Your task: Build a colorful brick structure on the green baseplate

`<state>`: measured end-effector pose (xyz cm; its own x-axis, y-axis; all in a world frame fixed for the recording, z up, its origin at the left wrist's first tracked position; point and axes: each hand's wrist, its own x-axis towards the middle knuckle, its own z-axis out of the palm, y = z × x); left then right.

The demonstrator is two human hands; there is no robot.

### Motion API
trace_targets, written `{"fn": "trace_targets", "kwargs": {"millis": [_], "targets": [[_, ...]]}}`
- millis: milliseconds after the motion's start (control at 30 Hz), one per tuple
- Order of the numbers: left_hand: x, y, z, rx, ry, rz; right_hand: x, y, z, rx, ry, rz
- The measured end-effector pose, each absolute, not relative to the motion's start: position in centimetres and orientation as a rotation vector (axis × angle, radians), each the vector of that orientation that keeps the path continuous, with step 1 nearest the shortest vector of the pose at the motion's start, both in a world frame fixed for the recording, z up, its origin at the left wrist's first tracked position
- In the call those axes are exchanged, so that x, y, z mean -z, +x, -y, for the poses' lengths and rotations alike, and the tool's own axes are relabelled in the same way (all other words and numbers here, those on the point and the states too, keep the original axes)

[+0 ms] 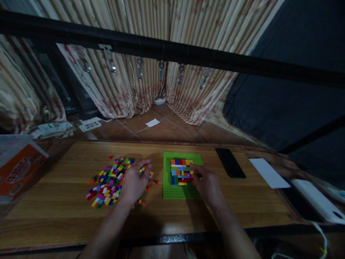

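Observation:
A green baseplate [176, 192] lies flat on the wooden table [67, 201], with a block of many-coloured small bricks [181, 172] built on its upper middle. My right hand [206, 183] rests at the right edge of that block, fingers pinched together at its side; what they hold is too small to name. To the left lies a loose pile of small coloured bricks [107, 181]. My left hand [134, 181] lies over the pile's right part, fingers curled down onto the bricks, touching them.
A black phone [230, 162] lies right of the baseplate, a white sheet of paper [268, 172] further right, then a white device [315, 198] at the table's right end. An orange box [18, 169] stands at the left. A black bar [172, 48] crosses overhead.

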<state>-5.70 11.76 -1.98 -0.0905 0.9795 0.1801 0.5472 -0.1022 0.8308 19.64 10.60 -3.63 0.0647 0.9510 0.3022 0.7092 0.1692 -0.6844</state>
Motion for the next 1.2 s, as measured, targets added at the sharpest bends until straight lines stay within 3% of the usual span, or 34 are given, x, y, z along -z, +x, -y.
{"fn": "trace_targets", "kwargs": {"millis": [333, 767, 1200], "targets": [[2.4, -6.0, -12.1, -1.143, 1.796, -1.685, 3.5, 19.1, -10.4, -0.204, -1.680, 1.797], [2.0, -6.1, -11.9, -1.132, 1.771, -1.711, 3.3, 19.2, -10.4, -0.241, -1.644, 1.828], [1.7, -6.3, -11.8, -1.158, 1.815, -1.709, 2.9, 20.3, -10.7, -0.375, -1.870, 1.475]]}}
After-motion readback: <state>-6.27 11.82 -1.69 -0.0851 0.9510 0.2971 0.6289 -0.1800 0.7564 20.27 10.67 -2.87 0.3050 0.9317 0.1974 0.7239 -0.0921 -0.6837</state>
